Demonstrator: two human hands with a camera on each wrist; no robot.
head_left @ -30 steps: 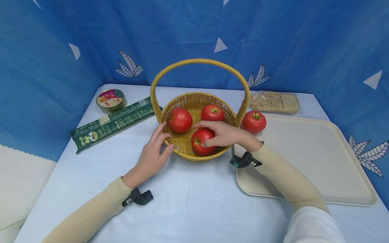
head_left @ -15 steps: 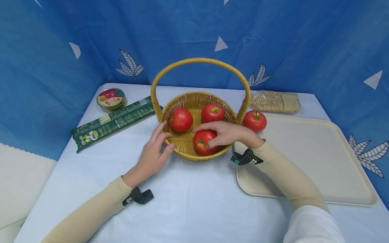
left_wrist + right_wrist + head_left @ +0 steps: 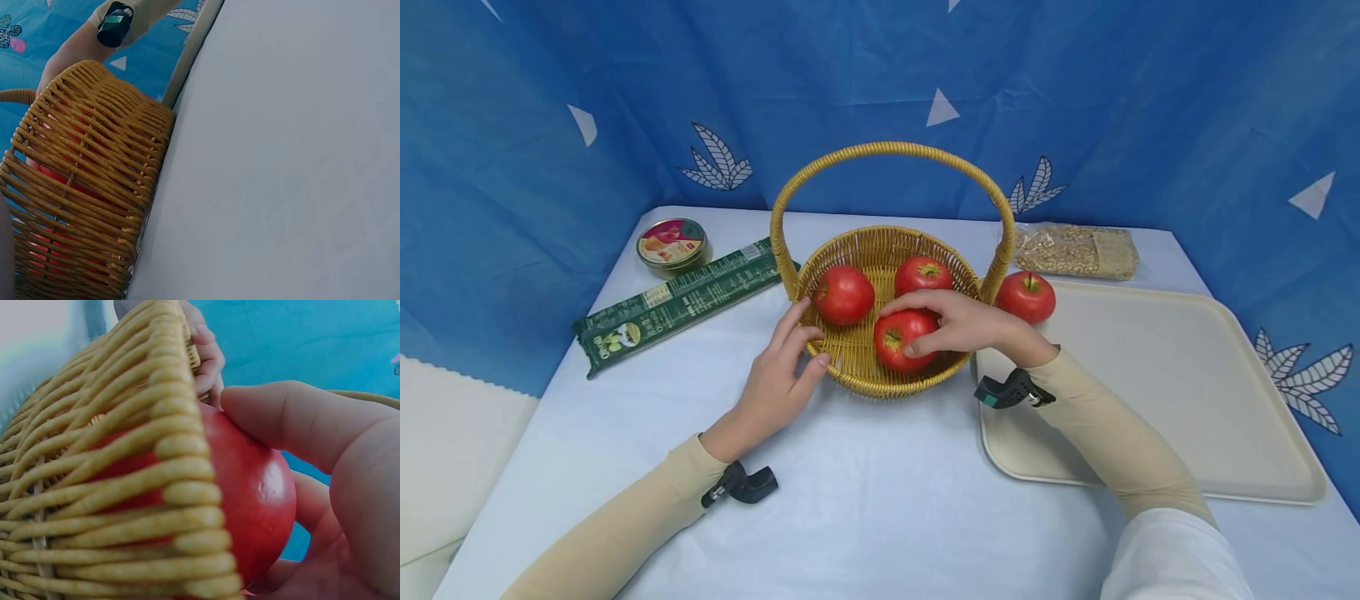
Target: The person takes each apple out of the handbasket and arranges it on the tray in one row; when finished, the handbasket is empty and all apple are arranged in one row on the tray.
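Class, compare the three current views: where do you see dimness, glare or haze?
Head view: bright, fairly even light, the tray clearly outlined; left wrist view: dimmer, the tabletop greyish; right wrist view: a pale highlight on the gripped apple, washed-out haze at upper left.

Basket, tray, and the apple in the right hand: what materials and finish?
Basket: looks like wicker or a plastic imitation, low sheen; woven yellow-brown strands show.
Tray: probably moulded plastic, fairly matte; even beige surface, rounded corners, raised rim.
Held apple: smooth, glossy red skin, bright highlight in the right wrist view; real fruit or replica, can't tell.
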